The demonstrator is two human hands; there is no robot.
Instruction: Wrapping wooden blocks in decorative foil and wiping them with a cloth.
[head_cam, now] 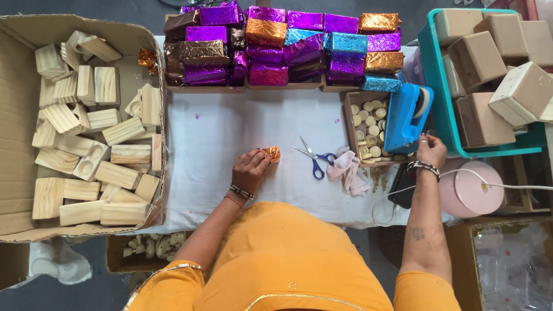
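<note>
Left hand (249,167) on orange foil piece (272,152), scissors (314,159) beside, right hand (431,151) at tape dispenser (406,118)

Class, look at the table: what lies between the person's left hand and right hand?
In the head view, scissors with blue handles and a crumpled pink cloth lie between left hand and right hand.

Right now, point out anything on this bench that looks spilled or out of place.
Brownish crumbs lie scattered on the white cloth below the small box of round pieces. One crumpled bit of orange foil sits loose inside the cardboard box of wooden blocks.
</note>
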